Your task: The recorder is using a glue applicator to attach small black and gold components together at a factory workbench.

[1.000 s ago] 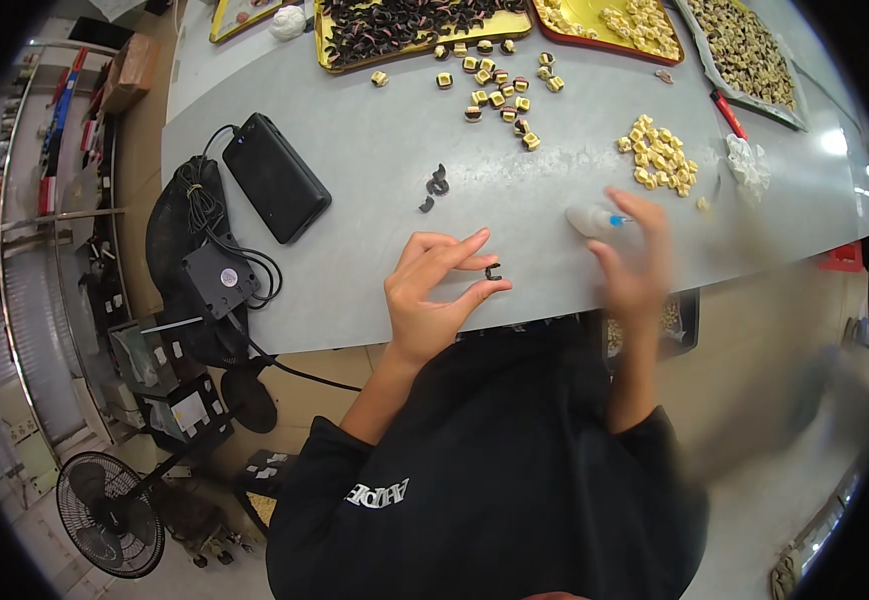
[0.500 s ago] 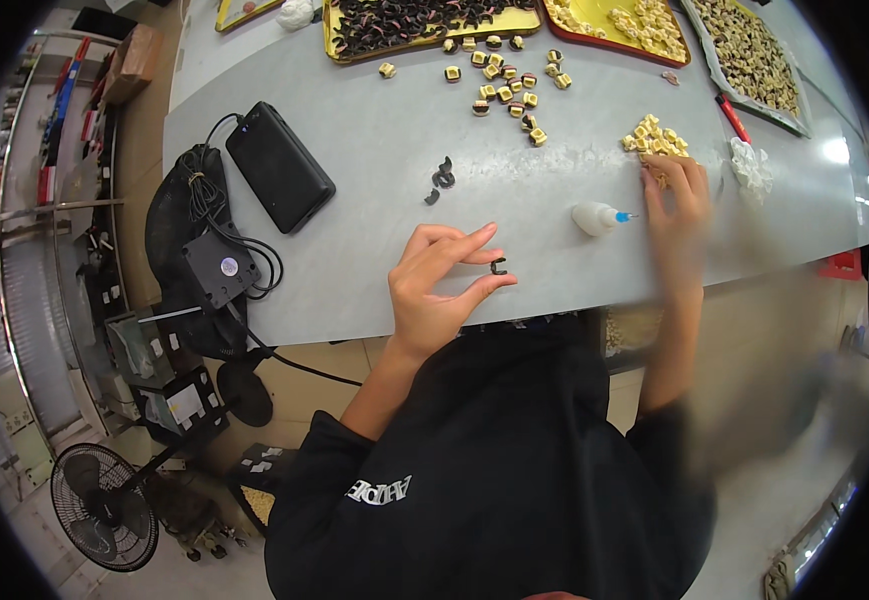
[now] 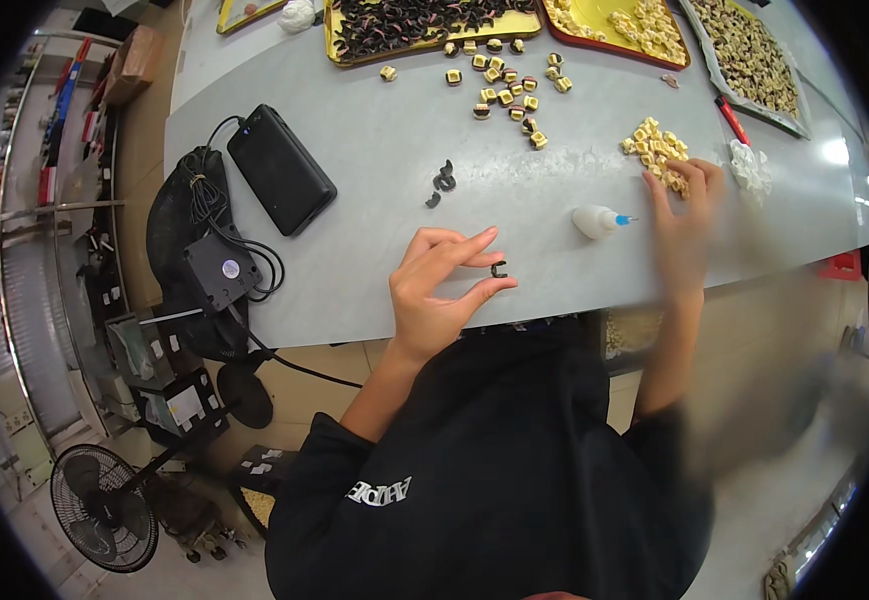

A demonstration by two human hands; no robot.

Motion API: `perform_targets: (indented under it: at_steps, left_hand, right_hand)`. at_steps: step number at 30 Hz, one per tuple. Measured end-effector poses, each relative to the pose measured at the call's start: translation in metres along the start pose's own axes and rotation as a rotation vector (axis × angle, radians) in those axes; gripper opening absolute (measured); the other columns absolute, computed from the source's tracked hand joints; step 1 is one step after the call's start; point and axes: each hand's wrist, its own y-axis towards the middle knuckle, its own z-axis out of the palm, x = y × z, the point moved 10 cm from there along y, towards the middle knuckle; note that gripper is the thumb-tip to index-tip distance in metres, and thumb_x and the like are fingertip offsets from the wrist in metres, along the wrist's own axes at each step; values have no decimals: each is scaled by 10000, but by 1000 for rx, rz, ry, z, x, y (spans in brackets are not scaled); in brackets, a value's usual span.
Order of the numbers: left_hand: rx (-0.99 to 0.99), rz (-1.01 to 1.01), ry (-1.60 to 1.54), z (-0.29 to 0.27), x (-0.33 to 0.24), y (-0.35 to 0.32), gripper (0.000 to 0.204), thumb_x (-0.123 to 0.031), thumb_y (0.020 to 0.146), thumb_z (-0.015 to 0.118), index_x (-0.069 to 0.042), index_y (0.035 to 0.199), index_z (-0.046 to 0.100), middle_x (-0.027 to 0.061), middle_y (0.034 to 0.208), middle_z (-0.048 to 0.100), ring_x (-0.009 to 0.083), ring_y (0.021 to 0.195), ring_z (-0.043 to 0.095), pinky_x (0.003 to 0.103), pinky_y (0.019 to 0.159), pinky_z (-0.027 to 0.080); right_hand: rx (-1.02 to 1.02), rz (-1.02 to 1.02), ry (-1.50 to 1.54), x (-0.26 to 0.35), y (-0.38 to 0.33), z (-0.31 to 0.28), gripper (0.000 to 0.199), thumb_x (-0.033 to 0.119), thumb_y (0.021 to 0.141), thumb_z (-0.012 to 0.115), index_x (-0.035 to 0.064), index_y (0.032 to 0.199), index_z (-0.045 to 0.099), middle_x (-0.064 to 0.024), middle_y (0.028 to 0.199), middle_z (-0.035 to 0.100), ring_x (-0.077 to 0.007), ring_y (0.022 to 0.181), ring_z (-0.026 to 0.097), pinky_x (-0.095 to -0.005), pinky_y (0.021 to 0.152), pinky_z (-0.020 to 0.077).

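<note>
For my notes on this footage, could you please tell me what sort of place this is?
Probably a workshop for small handwork: there are trays of small pieces, a bottle with a fine tip, and the left hand pinching a dark piece.

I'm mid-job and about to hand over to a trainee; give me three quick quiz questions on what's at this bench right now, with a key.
1. What does the left hand hold?
2. True or false: the right hand is nearer the loose pile of pale pieces than the left hand is.
3. What colour is the tip of the white bottle? A) red B) blue C) green

Key:
1. A small black C-shaped piece.
2. True.
3. B.
</note>
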Motion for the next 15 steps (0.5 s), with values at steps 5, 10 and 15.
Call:
perform_targets:
  at_steps: [5,10,15]
  left_hand:
    - [3,-2,-8,1,0,0,502,12,557,792,-8,1036,646,60,782,699,159,808,513,268,701,450]
    - [-9,31,20,0,-3,1,494,-9,565,801,-26,1037,657,33,770,686,146,796,531,253,659,466]
    - [-17,33,-6,-1,-5,1,488,-2,565,797,-23,1032,659,31,775,681,149,800,538,255,659,468]
  right_hand:
    - [85,63,-95,-10,-2,8,181,116,786,675,19,914,593,-82,957,539,-234,986,500,-327,861,402]
    - [-9,-5,28,-4,-2,2,162,94,790,674,27,916,597,-77,992,559,-215,954,532,-298,842,424]
    - [-206,44,395,2,-20,-40,211,-42,753,658,-20,945,572,-139,973,575,-204,810,588,-295,716,495]
